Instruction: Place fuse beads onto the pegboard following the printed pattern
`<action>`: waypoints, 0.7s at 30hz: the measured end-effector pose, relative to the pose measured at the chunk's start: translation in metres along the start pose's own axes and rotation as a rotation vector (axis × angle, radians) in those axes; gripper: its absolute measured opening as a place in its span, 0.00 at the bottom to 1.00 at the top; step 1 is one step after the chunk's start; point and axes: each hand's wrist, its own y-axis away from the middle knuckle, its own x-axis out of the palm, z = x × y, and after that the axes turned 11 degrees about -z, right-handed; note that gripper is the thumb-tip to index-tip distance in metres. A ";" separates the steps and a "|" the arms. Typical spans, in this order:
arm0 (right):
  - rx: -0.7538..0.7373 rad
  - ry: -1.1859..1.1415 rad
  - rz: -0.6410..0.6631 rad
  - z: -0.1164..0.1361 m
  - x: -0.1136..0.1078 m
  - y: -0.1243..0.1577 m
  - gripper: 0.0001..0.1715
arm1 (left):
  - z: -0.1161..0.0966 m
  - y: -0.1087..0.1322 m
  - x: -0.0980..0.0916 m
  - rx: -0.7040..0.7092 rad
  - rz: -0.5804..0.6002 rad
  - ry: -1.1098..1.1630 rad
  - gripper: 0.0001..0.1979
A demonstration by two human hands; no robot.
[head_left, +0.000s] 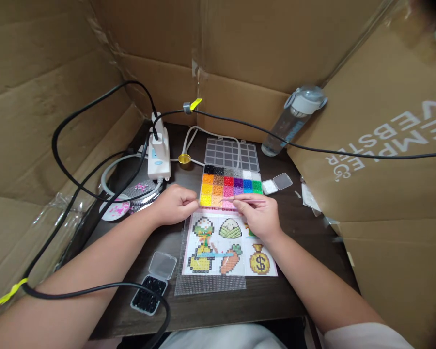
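My right hand (259,213) pinches a thin pink pair of tweezers (258,200), tip over the lower compartments of the bead box (228,181). That box lies open, its sections filled with small beads sorted by colour. Closed in a fist, my left hand (176,204) rests against the box's lower left corner; whatever its fingers hold, if anything, is hidden. Below both hands, a pattern sheet (218,242) of pixel pictures lies under a clear pegboard (210,286). Some beads sit over the yellow figure and carrot pictures. My right hand covers part of the sheet's upper right.
Black cable (105,291) loops over my left forearm and across the workspace. A power strip (159,160), gold cup (184,160), water bottle (292,121), white-bead case (270,187) and black-bead case (148,294) stand around. Cardboard walls (247,43) enclose the dark table.
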 end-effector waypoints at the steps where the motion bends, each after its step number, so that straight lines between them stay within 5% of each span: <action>1: -0.015 0.010 -0.049 0.001 -0.001 -0.005 0.05 | 0.000 0.000 0.000 0.002 -0.001 0.002 0.17; 7: -0.063 0.025 -0.218 0.002 -0.003 -0.019 0.05 | 0.002 0.000 0.000 0.003 0.001 -0.002 0.16; 21: -0.156 0.066 -0.139 -0.004 0.011 -0.016 0.06 | 0.001 0.000 0.000 -0.009 0.000 0.001 0.17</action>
